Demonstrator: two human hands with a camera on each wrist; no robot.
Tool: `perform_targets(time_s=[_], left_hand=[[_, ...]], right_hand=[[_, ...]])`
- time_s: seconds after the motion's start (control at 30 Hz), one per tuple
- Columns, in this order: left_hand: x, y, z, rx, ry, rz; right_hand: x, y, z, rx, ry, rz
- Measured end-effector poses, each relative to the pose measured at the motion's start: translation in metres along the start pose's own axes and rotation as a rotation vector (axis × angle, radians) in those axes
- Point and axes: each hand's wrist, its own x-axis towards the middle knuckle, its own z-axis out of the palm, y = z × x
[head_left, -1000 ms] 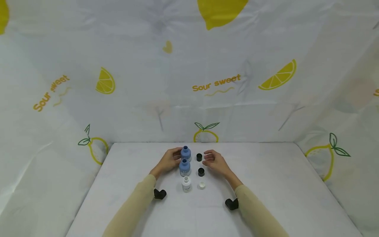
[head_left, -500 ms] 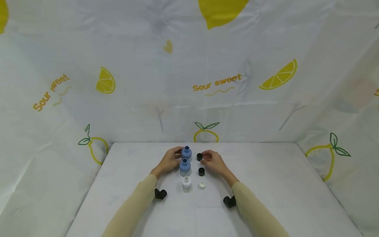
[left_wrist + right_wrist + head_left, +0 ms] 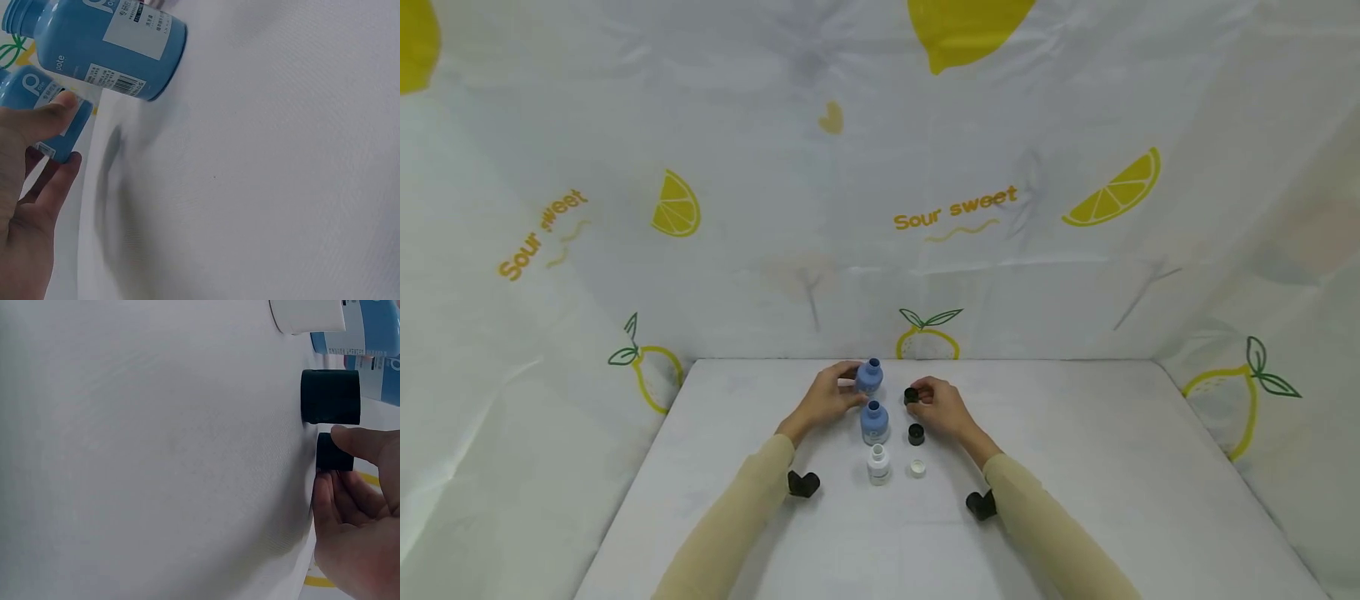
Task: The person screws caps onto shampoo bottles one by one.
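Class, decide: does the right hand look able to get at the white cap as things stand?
Probably not right away: the right hand pinches the far black cap, though nothing covers the white cap.

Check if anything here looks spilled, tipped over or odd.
Nothing stands out: the left hand holds a blue bottle, the right hand a black cap; the other bottles stand upright, with no visible spill.

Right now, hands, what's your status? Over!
Left hand: gripping far blue bottle, uncapped. Right hand: pinching far black cap. Maybe in the way: nearer blue bottle.
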Motion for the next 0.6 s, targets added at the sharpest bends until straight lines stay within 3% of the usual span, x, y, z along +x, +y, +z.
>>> perform_targets(time_s=[0.33,0.6], left_hand=[[-0.001,0.012,-0.009,0.065,0.04,0.042],[-0.002,0.022,-0.017,0.11,0.045,0.05]], right_hand=[[0.0,-0.004,-0.005,-0.02,0.005,-0.027],[0.003,-0.027,-0.021,0.033,0.02,-0.083]])
